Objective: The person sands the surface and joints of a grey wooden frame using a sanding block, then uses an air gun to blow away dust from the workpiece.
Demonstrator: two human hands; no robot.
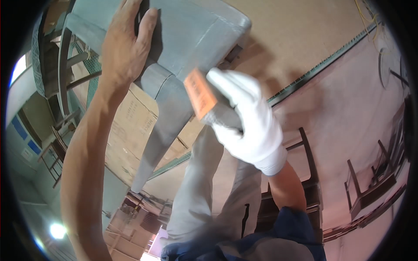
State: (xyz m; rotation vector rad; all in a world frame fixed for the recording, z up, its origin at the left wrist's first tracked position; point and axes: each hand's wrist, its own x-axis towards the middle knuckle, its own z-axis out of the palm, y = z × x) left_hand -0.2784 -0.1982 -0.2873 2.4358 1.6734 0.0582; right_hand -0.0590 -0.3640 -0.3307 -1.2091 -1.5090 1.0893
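**Grey chair gripped and rubbed with an orange block**

Grey chair (pixel 183 48), primer-coloured, is held upturned in front of the person, its leg (pixel 163 130) slanting down toward the lower left. The bare left hand (pixel 124 48) lies spread over the chair's frame near the top, fingers flat and thumb wrapped at the edge. The right hand (pixel 248 122), in a white glove, is clamped around an orange sanding block (pixel 201 93) pressed against the leg's upper part. Dark wooden chairs (pixel 370 182) stand at the right on the floor (pixel 348 100).
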